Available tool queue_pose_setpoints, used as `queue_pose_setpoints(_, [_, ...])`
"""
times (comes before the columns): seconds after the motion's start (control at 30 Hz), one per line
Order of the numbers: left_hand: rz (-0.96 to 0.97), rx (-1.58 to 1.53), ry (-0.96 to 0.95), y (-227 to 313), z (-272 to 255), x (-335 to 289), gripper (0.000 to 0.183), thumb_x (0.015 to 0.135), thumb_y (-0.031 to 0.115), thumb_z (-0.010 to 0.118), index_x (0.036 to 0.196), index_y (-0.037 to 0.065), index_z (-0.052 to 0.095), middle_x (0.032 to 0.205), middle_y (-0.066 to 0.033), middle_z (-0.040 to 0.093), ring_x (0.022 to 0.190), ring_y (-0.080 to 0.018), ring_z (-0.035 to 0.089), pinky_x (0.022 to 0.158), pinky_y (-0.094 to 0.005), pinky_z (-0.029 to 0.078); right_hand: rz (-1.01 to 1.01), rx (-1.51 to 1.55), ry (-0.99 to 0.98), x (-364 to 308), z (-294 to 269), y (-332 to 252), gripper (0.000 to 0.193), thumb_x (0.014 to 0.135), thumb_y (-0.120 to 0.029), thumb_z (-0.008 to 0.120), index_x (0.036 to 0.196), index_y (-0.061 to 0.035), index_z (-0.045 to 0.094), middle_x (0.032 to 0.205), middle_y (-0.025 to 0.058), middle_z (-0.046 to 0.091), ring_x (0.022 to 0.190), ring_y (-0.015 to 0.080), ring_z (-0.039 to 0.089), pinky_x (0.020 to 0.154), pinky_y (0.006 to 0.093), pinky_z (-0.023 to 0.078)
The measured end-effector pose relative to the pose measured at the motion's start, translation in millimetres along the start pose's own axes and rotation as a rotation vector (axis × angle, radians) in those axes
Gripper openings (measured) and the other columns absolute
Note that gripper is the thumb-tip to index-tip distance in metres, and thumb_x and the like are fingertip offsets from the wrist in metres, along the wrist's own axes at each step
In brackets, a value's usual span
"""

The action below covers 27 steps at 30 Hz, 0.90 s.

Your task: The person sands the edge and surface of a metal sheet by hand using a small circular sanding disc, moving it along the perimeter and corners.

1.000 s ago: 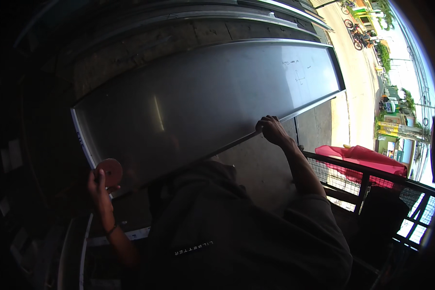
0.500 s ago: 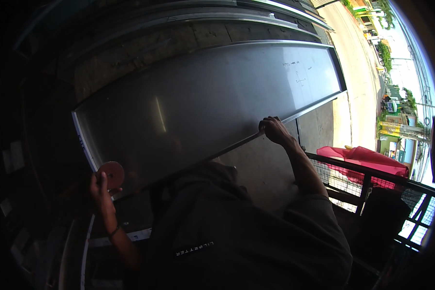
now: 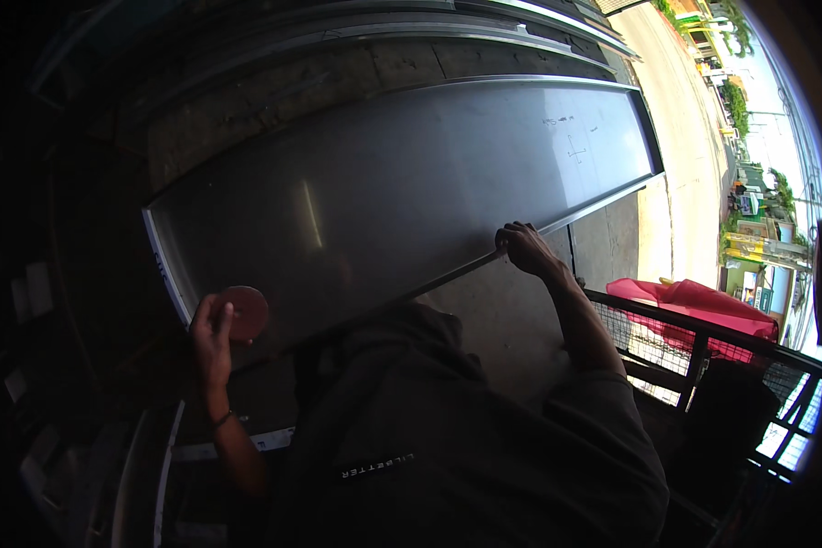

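A long, shallow metal panel [image 3: 384, 192] with turned-up edges lies in front of me, slanting up toward the right. My left hand [image 3: 211, 345] is closed on a round reddish-brown sanding disc [image 3: 249, 313], held over the panel's near left corner. I cannot tell whether the disc touches the metal. Farther right, my right hand [image 3: 526, 249] grips the panel's near edge, its fingers curled over the rim. Small dark pen marks show on the panel's bright right end.
Long metal strips [image 3: 402, 32] lie beyond the panel. A black mesh-sided metal frame [image 3: 658, 352] stands at the right with a red cloth [image 3: 703, 306] over it. Past the panel's right end runs a sunlit road [image 3: 676, 155]. Another metal piece [image 3: 178, 457] is at lower left.
My left hand has moved right and slightly away from me with the disc, farther in over the panel. My right hand stays at the near edge. The view has shifted slightly.
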<state>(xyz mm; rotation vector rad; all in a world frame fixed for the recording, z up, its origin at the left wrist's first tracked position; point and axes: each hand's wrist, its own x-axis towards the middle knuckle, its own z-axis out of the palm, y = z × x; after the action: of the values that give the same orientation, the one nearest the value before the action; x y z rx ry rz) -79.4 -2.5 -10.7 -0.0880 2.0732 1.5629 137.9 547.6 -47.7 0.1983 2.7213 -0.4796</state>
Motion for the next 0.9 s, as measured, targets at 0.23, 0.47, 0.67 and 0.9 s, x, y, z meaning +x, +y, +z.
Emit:
queue_pose_setpoints(0.23, [0.079, 0.182, -0.34, 58, 124, 24, 0.019, 0.102, 0.021, 0.059, 0.107, 0.003, 0.061, 0.092, -0.0077, 0.069, 0.083, -0.0183, 0.071, 0.058, -0.0292, 0.055, -0.056, 0.015, -0.147, 12, -6, 12, 0.016, 0.082, 0.001, 0.058, 0.088, -0.0104, 0.068, 0.091, 0.009, 0.068, 0.095, 0.0303, 0.064, 0.083, 0.0431, 0.048])
queue_pose_setpoints(0.47, [0.304, 0.559, -0.424, 79, 284, 33, 0.016, 0.098, 0.016, 0.062, 0.105, 0.002, 0.062, 0.085, -0.0159, 0.071, 0.085, -0.0303, 0.073, 0.069, -0.0386, 0.054, -0.14, 0.122, -0.317, 27, -9, 25, 0.017, 0.087, -0.006, 0.055, 0.095, -0.0077, 0.07, 0.104, 0.0154, 0.071, 0.106, 0.0348, 0.065, 0.094, 0.0467, 0.046])
queue_pose_setpoints(0.67, [0.277, 0.797, -0.468, 85, 354, 26, 0.017, 0.098, 0.021, 0.061, 0.103, 0.005, 0.062, 0.087, -0.0193, 0.07, 0.086, -0.04, 0.068, 0.07, -0.0466, 0.053, -0.237, 0.292, -0.318, 36, 9, 44, 0.021, 0.086, -0.008, 0.055, 0.102, -0.0068, 0.069, 0.103, 0.0183, 0.071, 0.104, 0.0372, 0.065, 0.095, 0.0479, 0.046])
queue_pose_setpoints(0.9, [0.242, 0.763, -0.564, 68, 386, 43, 0.019, 0.096, 0.022, 0.063, 0.106, 0.007, 0.069, 0.092, -0.0179, 0.071, 0.091, -0.0389, 0.068, 0.076, -0.0485, 0.053, -0.277, 0.377, -0.309, 32, -3, 53, 0.023, 0.085, -0.008, 0.056, 0.105, -0.0068, 0.068, 0.107, 0.0174, 0.07, 0.108, 0.0354, 0.064, 0.095, 0.0459, 0.046])
